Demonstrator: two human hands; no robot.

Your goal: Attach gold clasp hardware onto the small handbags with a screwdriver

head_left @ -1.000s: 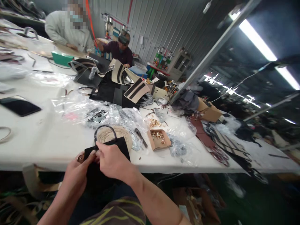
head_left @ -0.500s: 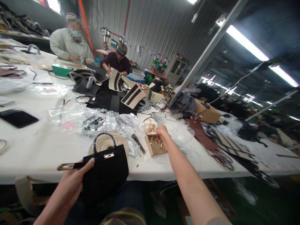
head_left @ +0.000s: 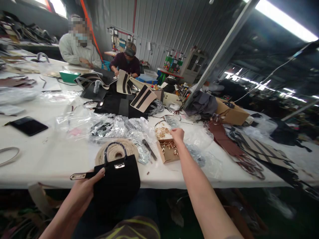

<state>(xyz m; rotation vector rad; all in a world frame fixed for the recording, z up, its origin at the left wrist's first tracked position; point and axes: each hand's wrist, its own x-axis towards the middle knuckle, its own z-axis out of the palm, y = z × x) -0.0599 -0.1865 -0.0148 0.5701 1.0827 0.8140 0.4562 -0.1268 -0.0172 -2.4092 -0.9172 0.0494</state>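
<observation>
A small black handbag [head_left: 119,182] with a grey-and-black looped handle and a shiny metal plate is gripped by my left hand [head_left: 86,189], thumb on its side. From that side sticks out a black strap with a metal-trimmed end [head_left: 79,176]. My right hand [head_left: 177,134] reaches over the table, fingers pinched together beside a loose pile of small gold metal fittings [head_left: 162,132]; what they hold is too small to make out. Just below that hand stands an open cardboard box [head_left: 171,158] with more gold fittings inside.
Behind the bag lies a roll of beige tape [head_left: 101,153], near a dark narrow tool [head_left: 149,149] and crumpled clear plastic [head_left: 134,127]. Striped panels [head_left: 144,98] and black pieces sit farther back. A phone [head_left: 29,125] rests at left, brown straps [head_left: 220,137] at right. Two people work across the table.
The whole view has shifted slightly. My right hand has moved a little right relative to the cardboard box, fingers still pinched. My left hand keeps its hold on the handbag.
</observation>
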